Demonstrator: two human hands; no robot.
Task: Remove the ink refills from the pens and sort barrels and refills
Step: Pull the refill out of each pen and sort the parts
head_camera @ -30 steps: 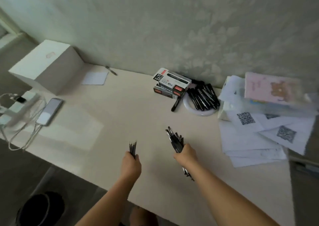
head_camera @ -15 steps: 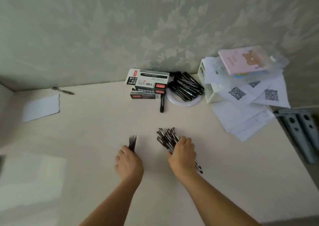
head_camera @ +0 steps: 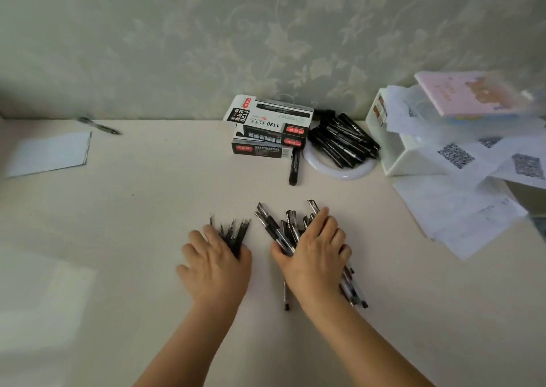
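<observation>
On the cream table (head_camera: 147, 209), a bundle of thin black ink refills (head_camera: 233, 233) fans out from under my left hand (head_camera: 215, 265). That hand lies flat over their near ends with its fingers spread. Just to the right, a heap of black pens (head_camera: 280, 230) with clear barrels lies under my right hand (head_camera: 316, 253). Its fingers stretch straight over the heap and its thumb lies along the left side. The pens' near ends stick out past my right wrist. The middle of both bundles is hidden by my hands.
Stacked marker boxes (head_camera: 269, 129) stand at the wall, with one loose black marker (head_camera: 294, 165) in front. A white ring (head_camera: 339, 171) carries several black markers (head_camera: 342, 141). A white bin (head_camera: 393, 147) and papers (head_camera: 461, 203) fill the right. A paper sheet (head_camera: 50, 153) and a pen (head_camera: 99, 125) lie far left.
Both hands have come down from holding the bundles upright in the air to lying flat on the table, and the refills and pens have fanned out. The camera has swung right and closer.
</observation>
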